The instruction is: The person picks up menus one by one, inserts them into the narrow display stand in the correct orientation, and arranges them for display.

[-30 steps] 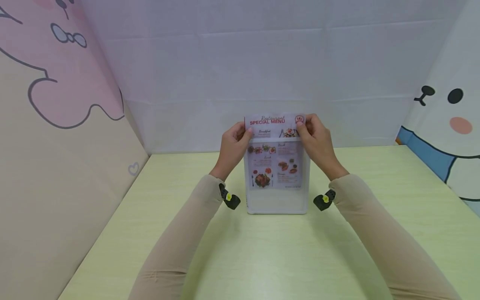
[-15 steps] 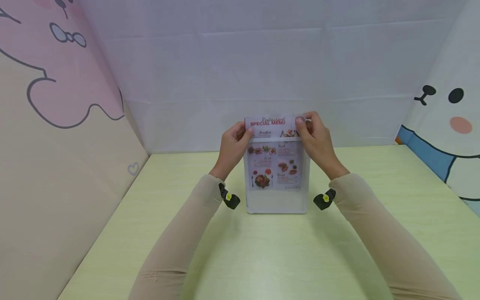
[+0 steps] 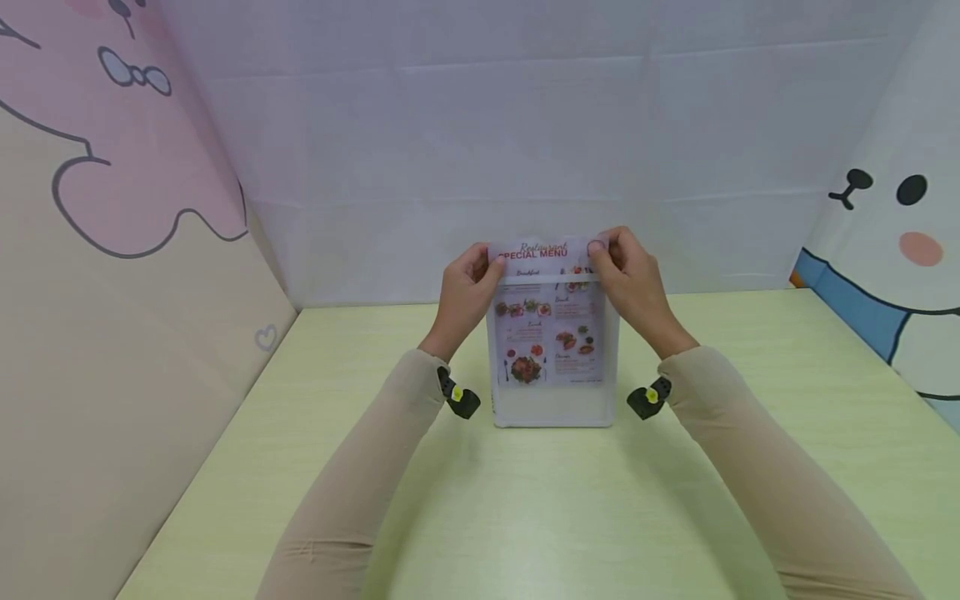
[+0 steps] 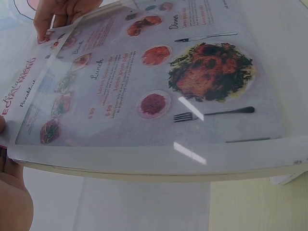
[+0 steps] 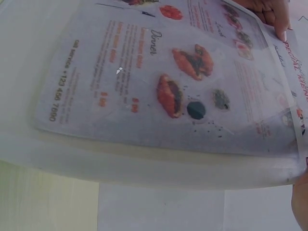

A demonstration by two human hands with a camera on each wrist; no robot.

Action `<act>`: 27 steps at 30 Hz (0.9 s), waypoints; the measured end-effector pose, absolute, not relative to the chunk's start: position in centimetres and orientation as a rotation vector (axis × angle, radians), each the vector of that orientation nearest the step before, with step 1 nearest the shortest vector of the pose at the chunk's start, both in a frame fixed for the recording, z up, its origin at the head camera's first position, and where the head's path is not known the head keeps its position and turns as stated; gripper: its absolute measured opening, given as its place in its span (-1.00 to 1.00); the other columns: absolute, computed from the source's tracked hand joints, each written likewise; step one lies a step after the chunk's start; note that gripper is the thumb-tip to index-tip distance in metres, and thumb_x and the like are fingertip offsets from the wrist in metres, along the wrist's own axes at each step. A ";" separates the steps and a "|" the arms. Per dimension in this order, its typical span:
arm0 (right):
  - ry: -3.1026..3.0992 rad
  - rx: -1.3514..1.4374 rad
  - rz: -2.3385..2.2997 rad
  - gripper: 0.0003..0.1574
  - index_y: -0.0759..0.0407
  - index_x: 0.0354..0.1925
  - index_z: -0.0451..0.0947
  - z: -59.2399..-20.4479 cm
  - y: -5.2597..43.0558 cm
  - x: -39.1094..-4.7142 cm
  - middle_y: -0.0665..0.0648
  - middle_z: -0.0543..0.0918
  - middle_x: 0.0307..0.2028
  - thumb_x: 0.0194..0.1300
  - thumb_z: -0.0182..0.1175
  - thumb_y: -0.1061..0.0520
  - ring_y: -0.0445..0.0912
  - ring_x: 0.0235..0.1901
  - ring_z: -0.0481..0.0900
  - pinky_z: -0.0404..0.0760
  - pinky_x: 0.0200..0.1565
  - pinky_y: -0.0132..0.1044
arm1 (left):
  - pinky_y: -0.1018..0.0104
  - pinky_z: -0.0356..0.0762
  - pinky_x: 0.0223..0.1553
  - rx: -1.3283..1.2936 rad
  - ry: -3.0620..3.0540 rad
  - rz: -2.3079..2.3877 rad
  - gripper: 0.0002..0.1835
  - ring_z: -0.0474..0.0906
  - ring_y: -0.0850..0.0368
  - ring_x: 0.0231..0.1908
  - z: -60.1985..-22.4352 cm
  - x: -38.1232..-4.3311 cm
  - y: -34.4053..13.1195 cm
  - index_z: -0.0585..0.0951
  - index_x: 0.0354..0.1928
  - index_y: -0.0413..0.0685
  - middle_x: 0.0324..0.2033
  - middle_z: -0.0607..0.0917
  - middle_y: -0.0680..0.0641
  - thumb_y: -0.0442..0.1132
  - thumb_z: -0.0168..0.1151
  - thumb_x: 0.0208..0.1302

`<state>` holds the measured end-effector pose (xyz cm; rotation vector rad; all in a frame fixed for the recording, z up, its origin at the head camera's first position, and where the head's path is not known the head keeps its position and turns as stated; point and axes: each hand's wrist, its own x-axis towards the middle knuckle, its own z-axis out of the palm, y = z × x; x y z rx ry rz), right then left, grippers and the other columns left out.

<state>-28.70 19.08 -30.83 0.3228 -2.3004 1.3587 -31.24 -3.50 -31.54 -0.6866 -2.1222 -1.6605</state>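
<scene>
A printed restaurant menu sheet (image 3: 555, 342) sits most of the way inside a clear-fronted white stand (image 3: 555, 408), its top strip sticking out above the stand's upper edge. My left hand (image 3: 468, 287) pinches the sheet's top left corner, thumb in front and fingers behind. At the top right corner my right hand (image 3: 633, 279) pinches it the same way. In the left wrist view the menu (image 4: 207, 72) shows through the glossy front panel, with light glinting on it. The right wrist view has the menu's lower edge (image 5: 53, 91) short of the stand's bottom.
The stand is upright on a pale wood-grain table (image 3: 525, 517). A white cloth backdrop (image 3: 450, 125) hangs behind it. Cartoon-printed panels close off the left side (image 3: 112, 333) and the right side (image 3: 892, 250). Black wrist cameras (image 3: 459, 398) are strapped to both sleeves.
The menu has slid lower into the stand; its lower edge is nearer the bottom and less shows above the top. Both hands keep pinching its corners, the right shifted slightly left.
</scene>
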 end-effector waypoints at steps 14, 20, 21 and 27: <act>-2.299 0.359 1.335 -0.48 0.16 0.07 0.31 -30.5 19.0 -28.6 0.24 0.59 -0.19 0.48 -0.15 -0.22 -0.03 -0.29 0.43 0.35 -0.28 -0.23 | 0.43 0.53 -0.25 -0.693 -2.127 -1.656 -0.77 0.57 0.15 -0.28 -31.4 -31.1 -3.6 0.56 -0.02 -0.23 -0.15 0.68 -0.18 -0.24 0.06 0.43; -2.299 0.361 1.316 -0.54 0.21 0.00 0.35 -30.3 19.1 -28.8 0.16 0.49 -0.29 0.50 -0.15 -0.14 -0.06 -0.32 0.36 0.31 -0.30 -0.28 | 0.40 0.54 -0.21 -0.697 -2.124 -1.655 -0.76 0.58 0.15 -0.25 -31.4 -31.3 -3.5 0.56 0.01 -0.20 -0.12 0.68 -0.17 -0.25 0.07 0.42; -2.301 0.360 1.314 -0.55 0.21 -0.01 0.36 -30.3 19.1 -28.8 0.15 0.48 -0.30 0.50 -0.15 -0.14 -0.06 -0.32 0.35 0.31 -0.30 -0.29 | 0.39 0.54 -0.20 -0.698 -2.123 -1.655 -0.76 0.59 0.14 -0.24 -31.4 -31.3 -3.5 0.56 0.02 -0.20 -0.11 0.68 -0.17 -0.25 0.07 0.42; -2.317 0.349 1.331 -0.54 0.23 -0.01 0.38 -30.1 19.2 -29.1 0.19 0.55 -0.23 0.50 -0.14 -0.13 -0.06 -0.30 0.38 0.33 -0.26 -0.29 | 0.36 0.55 -0.17 -0.701 -2.118 -1.659 -0.74 0.60 0.13 -0.20 -31.3 -31.4 -3.5 0.56 0.06 -0.15 -0.08 0.68 -0.16 -0.24 0.09 0.41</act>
